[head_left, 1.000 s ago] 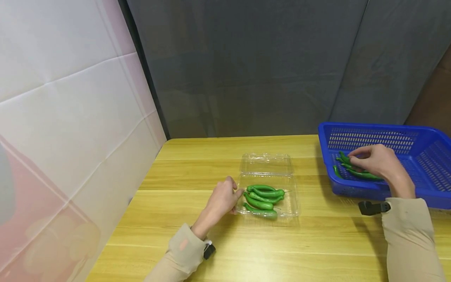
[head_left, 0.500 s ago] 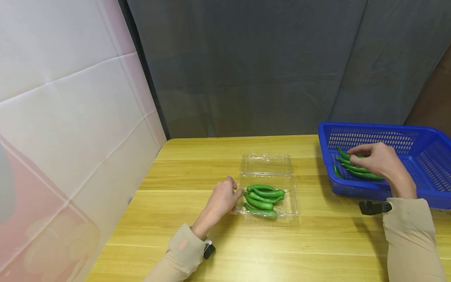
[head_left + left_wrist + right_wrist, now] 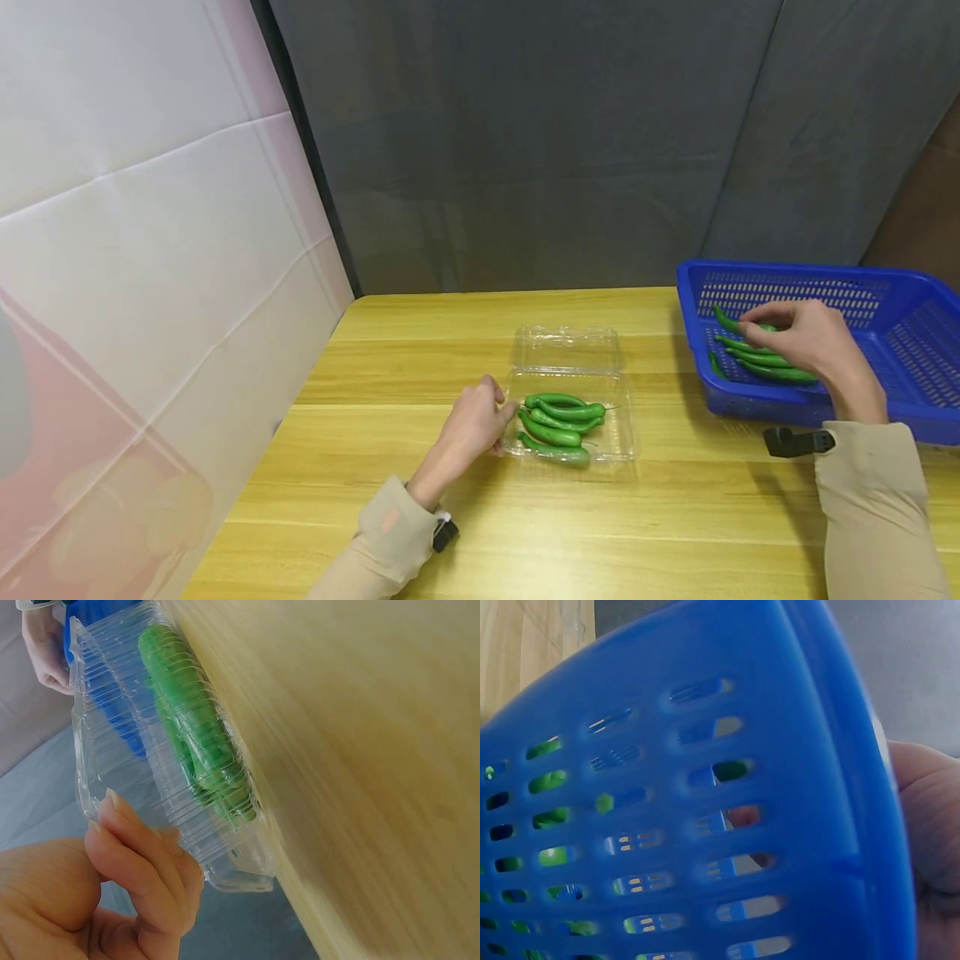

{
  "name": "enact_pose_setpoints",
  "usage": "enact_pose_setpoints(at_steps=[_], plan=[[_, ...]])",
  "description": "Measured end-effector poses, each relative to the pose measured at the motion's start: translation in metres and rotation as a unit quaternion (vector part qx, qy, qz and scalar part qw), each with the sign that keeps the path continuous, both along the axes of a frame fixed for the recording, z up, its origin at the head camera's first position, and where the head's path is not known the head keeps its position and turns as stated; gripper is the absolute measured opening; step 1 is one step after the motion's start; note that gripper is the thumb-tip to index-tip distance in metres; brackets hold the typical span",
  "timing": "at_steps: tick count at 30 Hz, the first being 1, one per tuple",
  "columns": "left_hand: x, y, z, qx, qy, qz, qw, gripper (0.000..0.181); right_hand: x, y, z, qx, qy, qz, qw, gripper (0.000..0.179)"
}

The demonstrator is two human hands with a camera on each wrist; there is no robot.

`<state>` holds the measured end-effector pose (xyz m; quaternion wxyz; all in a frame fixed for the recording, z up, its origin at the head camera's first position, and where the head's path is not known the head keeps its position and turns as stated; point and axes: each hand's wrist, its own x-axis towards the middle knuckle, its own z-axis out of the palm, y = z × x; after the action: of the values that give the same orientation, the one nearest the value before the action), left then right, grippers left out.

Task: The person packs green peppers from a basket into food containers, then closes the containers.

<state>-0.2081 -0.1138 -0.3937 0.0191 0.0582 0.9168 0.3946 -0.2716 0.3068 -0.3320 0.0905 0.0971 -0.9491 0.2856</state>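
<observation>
My left hand (image 3: 474, 417) pinches the left rim of a clear plastic clamshell box (image 3: 618, 433), its lid (image 3: 567, 350) folded back. Several green chili peppers (image 3: 562, 423) lie side by side inside; in the left wrist view the peppers (image 3: 191, 712) show through the ribbed wall. Over at the blue basket (image 3: 780, 408), my right hand (image 3: 813, 337) pinches one green chili pepper (image 3: 724, 319) between thumb and fingers, stem end sticking out to the left. Below it, more chili peppers (image 3: 776, 372) rest on the basket floor. The basket wall hides most of this hand in the right wrist view.
The blue basket's slotted side wall (image 3: 667, 787) stands between the right wrist and the peppers. A wooden table (image 3: 420, 350) carries the box and basket. A grey partition (image 3: 510, 150) rises behind it, and a pale printed panel (image 3: 150, 250) stands on the left.
The right hand has risen slightly, drawing one chili pepper up and away from the others in the basket. The left hand and the box have stayed put.
</observation>
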Motion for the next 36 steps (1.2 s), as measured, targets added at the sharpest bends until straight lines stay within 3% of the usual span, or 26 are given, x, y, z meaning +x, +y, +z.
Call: enact_pose_setpoints(at_steps=[8,36], plan=[[0.0,0.001,0.0,-0.001,-0.003,0.003,1.0,0.024,0.004,-0.002,0.004,-0.003,-0.003,-0.003,1.0,0.042],[0.0,0.001,0.0,0.011,-0.004,0.006,0.9999,0.024,0.014,-0.022,0.025,-0.006,0.061,-0.004,0.9981,0.037]])
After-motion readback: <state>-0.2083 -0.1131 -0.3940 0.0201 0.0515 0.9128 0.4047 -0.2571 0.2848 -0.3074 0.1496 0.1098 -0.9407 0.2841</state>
